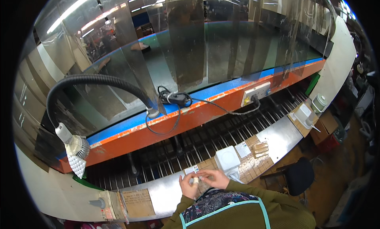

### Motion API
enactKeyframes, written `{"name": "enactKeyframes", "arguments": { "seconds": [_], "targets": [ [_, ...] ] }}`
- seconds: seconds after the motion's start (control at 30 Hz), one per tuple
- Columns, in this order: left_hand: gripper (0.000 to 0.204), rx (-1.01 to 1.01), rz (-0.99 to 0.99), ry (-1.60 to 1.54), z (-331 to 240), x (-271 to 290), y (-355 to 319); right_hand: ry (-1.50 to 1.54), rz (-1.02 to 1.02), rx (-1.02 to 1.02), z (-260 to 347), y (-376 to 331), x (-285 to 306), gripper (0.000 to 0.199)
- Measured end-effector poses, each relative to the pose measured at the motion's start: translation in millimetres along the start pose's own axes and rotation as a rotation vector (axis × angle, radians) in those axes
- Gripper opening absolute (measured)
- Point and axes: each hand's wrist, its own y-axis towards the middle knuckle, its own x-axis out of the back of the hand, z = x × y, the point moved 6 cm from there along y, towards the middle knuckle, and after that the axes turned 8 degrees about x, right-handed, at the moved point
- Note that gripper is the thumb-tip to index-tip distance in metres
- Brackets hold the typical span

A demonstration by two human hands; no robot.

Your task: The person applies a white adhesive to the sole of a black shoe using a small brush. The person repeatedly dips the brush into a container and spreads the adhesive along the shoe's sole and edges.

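Note:
My left hand and my right hand meet in front of my apron, over the narrow metal ledge. The fingers of both are bent in toward each other. A small cream-coloured band or piece shows at my left thumb; whether it is held or worn there I cannot make out. My right fingertips reach across to the left ones, and what lies between them is too small to name. Just beyond the hands is a white printed card. A white square-topped device with a pale cable stands beside my right hand.
Cardboard pieces lie along the ledge, with another white device at right. Behind run metal rollers and an orange rail carrying a socket strip. A gooseneck lamp hangs left; clear strips curtain the green belt.

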Motion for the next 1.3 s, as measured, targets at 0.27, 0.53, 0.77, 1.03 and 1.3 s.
{"name": "enactKeyframes", "arguments": {
  "seconds": [0.27,0.53,0.77,1.03,1.3],
  "targets": [
    [0.019,0.002,-0.103,-0.684,-61.4,20.6,-13.5,1.294,-0.289,-0.107,23.5,17.8,33.8,0.039],
    [0.013,-0.104,-0.223,-0.292,-86.3,38.9,-27.2,1.355,-0.279,-0.243,37.2,-18.5,9.1,0.045],
    [0.012,-0.187,-0.201,-0.05,-95.1,34.9,-48.6,1.241,-0.358,-0.142,48.7,-42.9,-3.3,0.052],
    [0.008,-0.271,-0.192,0.106,-96.0,35.1,-75.6,0.804,-0.369,0.096,70.7,-67.5,-17.1,0.071],
    [0.004,-0.396,-0.146,0.225,-102.3,28.6,-77.2,0.487,-0.369,0.21,75.8,-89.5,-27.8,0.08]
  ]
}}
